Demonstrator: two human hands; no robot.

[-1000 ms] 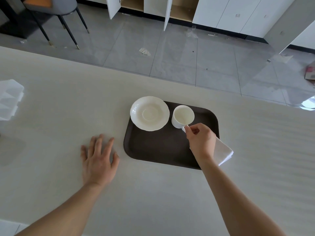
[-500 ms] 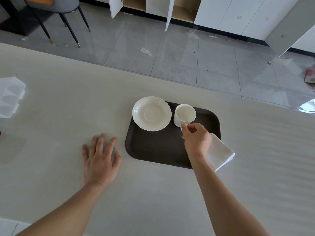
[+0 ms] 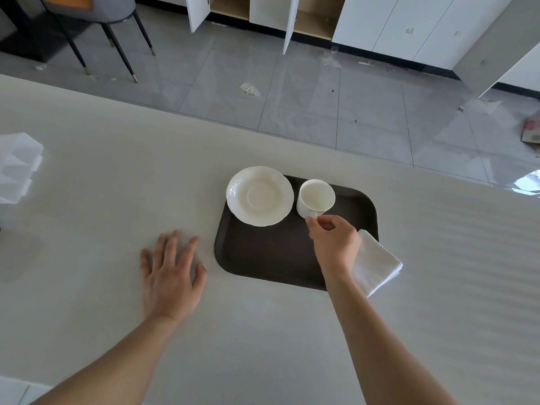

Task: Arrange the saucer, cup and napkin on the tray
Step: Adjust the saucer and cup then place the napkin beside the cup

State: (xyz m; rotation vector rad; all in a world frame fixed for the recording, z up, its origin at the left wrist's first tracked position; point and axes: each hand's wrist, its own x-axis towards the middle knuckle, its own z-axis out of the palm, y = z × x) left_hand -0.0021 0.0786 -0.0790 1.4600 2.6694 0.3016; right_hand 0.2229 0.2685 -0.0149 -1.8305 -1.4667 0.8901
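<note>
Little has shifted since the earlier frames: the right hand [image 3: 334,244] has kept its pinch on the handle of the cup [image 3: 315,198], and the cup stands upright in the same spot at the upper middle of the tray [image 3: 263,258]. That grip is clamped on the handle, thumb and forefinger together, probably to steer or lift the cup toward the saucer [image 3: 259,196], which sits just left of it and overhangs the tray's upper-left corner. The left hand [image 3: 171,270] lies flat on the worktop [image 3: 102,185] with fingers spread, holding nothing, likely for balance. A folded napkin [image 3: 377,266] rests half over the tray's right edge, partly hidden behind the right wrist.
</note>
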